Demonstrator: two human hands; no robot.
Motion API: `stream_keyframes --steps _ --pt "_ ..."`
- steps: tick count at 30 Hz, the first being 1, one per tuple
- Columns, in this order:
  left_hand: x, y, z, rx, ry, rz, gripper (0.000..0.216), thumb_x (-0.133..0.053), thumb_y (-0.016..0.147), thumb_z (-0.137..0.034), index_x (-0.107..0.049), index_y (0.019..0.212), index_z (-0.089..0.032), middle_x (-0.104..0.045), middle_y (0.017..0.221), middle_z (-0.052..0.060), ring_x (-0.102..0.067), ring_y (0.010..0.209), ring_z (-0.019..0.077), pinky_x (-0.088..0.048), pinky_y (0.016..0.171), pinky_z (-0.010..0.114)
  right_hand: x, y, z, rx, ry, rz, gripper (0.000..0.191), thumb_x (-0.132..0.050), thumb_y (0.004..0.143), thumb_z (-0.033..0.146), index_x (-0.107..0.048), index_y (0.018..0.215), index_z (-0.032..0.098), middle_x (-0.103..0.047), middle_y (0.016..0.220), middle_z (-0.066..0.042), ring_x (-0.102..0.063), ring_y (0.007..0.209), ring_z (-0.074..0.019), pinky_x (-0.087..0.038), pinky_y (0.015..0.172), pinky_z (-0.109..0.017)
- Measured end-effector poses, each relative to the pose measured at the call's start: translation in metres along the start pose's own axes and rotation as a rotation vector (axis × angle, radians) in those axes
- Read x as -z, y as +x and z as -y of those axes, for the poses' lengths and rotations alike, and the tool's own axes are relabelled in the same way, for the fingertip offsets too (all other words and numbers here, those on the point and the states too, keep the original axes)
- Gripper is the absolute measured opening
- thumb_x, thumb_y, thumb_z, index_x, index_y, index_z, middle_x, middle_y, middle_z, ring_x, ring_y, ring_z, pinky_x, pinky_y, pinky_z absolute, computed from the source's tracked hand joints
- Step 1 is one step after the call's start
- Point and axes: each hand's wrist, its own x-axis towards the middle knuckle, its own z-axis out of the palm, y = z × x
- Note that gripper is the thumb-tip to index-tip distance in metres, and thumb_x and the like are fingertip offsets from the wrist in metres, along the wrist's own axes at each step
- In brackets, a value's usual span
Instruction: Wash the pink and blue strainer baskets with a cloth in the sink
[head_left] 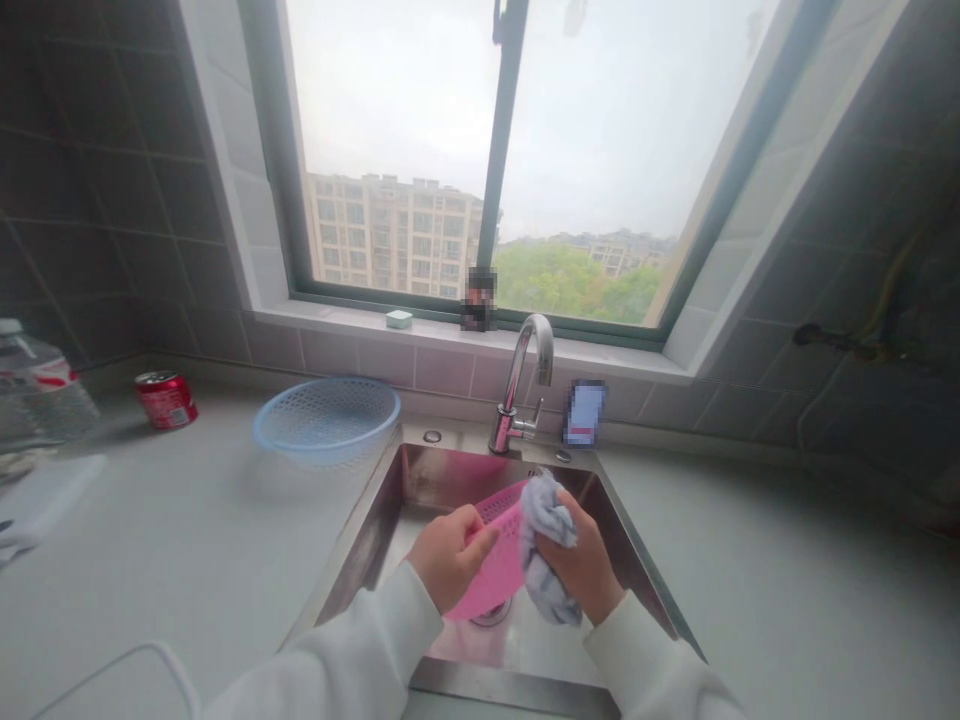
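Observation:
Over the sink [600,520] I hold a pink plastic basket [499,560] with a perforated wall, tilted on its side. My left hand [452,555] is closed on its near left rim, thumb on top. A bunched grey-white cloth [546,545] is gripped in my right hand [585,560], and it lies against the basket's right side. The cloth hides that part of the basket. Below the basket, the sink drain [491,612] shows in part.
A chrome faucet [517,390] rises behind the sink. Left on the counter stand a blue perforated basket [326,420], a red can [166,400] and a clear plastic bottle [41,385]. A phone [584,412] leans on the back wall. A small pale green box [399,319] sits on the windowsill.

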Motion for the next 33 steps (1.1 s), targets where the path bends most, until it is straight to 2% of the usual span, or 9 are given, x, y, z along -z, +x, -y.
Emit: stream_keyframes --steps 3,6,11,14,18,23,29,30,33 --pt "0.001 0.001 0.002 0.003 0.009 -0.013 0.035 -0.051 0.091 -0.051 -0.051 0.072 -0.022 -0.060 0.060 -0.001 -0.058 0.060 0.0182 -0.031 0.059 0.028 0.014 0.015 -0.013 -0.025 -0.117 -0.077 0.014 -0.058 0.074 0.021 -0.058 0.087 0.025 -0.069 0.082 -0.002 -0.065 0.075 -0.0240 -0.048 0.071 -0.036" --pt "0.000 0.002 0.005 -0.003 -0.028 -0.003 0.035 -0.051 0.091 -0.051 -0.052 0.072 -0.022 -0.059 0.059 -0.002 -0.058 0.060 0.0179 -0.031 0.060 0.028 0.018 0.019 -0.020 -0.032 -0.194 -0.066 0.012 -0.056 0.074 0.021 -0.056 0.085 0.025 -0.067 0.079 -0.002 -0.065 0.073 -0.0244 -0.047 0.070 -0.036" --pt "-0.007 0.003 0.010 0.025 -0.205 0.128 0.032 -0.047 0.092 -0.048 -0.057 0.080 -0.020 -0.059 0.062 -0.003 -0.058 0.061 0.0173 -0.036 0.059 0.027 0.014 0.015 -0.022 -0.050 -0.258 -0.042 0.011 -0.057 0.074 0.021 -0.055 0.083 0.025 -0.065 0.076 -0.002 -0.062 0.071 -0.0244 -0.044 0.069 -0.036" --pt "-0.007 0.005 0.011 0.003 -0.186 0.178 0.026 -0.045 0.093 -0.038 -0.062 0.089 -0.019 -0.061 0.070 -0.001 -0.058 0.067 0.0178 -0.038 0.063 0.027 0.015 0.015 -0.022 -0.031 -0.251 -0.056 0.011 -0.058 0.073 0.021 -0.054 0.082 0.026 -0.064 0.075 -0.001 -0.061 0.068 -0.0229 -0.043 0.067 -0.035" --pt "-0.008 0.006 0.010 0.013 -0.058 0.148 0.021 -0.041 0.094 -0.028 -0.059 0.088 -0.018 -0.064 0.081 0.002 -0.058 0.079 0.0192 -0.037 0.069 0.028 0.019 0.018 -0.023 0.003 -0.238 -0.096 0.010 -0.058 0.074 0.020 -0.054 0.081 0.026 -0.064 0.073 0.000 -0.060 0.066 -0.0219 -0.043 0.064 -0.034" --pt "-0.010 0.003 0.006 0.082 -0.019 0.104 0.021 -0.039 0.096 -0.023 -0.055 0.083 -0.020 -0.061 0.075 0.001 -0.057 0.075 0.0182 -0.035 0.065 0.027 0.012 0.010 -0.016 0.051 -0.226 -0.098 0.015 -0.056 0.074 0.019 -0.057 0.088 0.025 -0.065 0.076 -0.001 -0.062 0.066 -0.0215 -0.046 0.064 -0.033" --pt "-0.002 0.000 -0.001 0.081 0.140 0.030 0.029 -0.042 0.098 -0.030 -0.056 0.074 -0.021 -0.062 0.067 0.001 -0.058 0.068 0.0179 -0.028 0.063 0.029 -0.010 -0.009 0.002 0.302 -0.221 0.223 0.014 -0.064 0.067 0.018 -0.057 0.077 0.024 -0.063 0.074 -0.001 -0.058 0.064 -0.0192 -0.041 0.058 -0.029" --pt "-0.001 0.000 -0.001 0.075 0.149 0.020 0.031 -0.042 0.099 -0.033 -0.056 0.074 -0.021 -0.063 0.066 0.001 -0.058 0.067 0.0178 -0.027 0.062 0.029 -0.009 -0.007 0.000 0.276 -0.212 0.214 0.014 -0.063 0.068 0.018 -0.058 0.079 0.024 -0.064 0.075 -0.001 -0.059 0.065 -0.0194 -0.042 0.059 -0.029" --pt "0.000 0.000 -0.001 0.062 0.154 -0.017 0.032 -0.046 0.098 -0.039 -0.058 0.075 -0.021 -0.063 0.066 0.001 -0.057 0.066 0.0176 -0.026 0.061 0.029 0.000 0.006 -0.009 0.102 -0.207 0.040 0.017 -0.058 0.073 0.019 -0.061 0.089 0.022 -0.068 0.079 -0.003 -0.064 0.069 -0.0213 -0.048 0.065 -0.031"
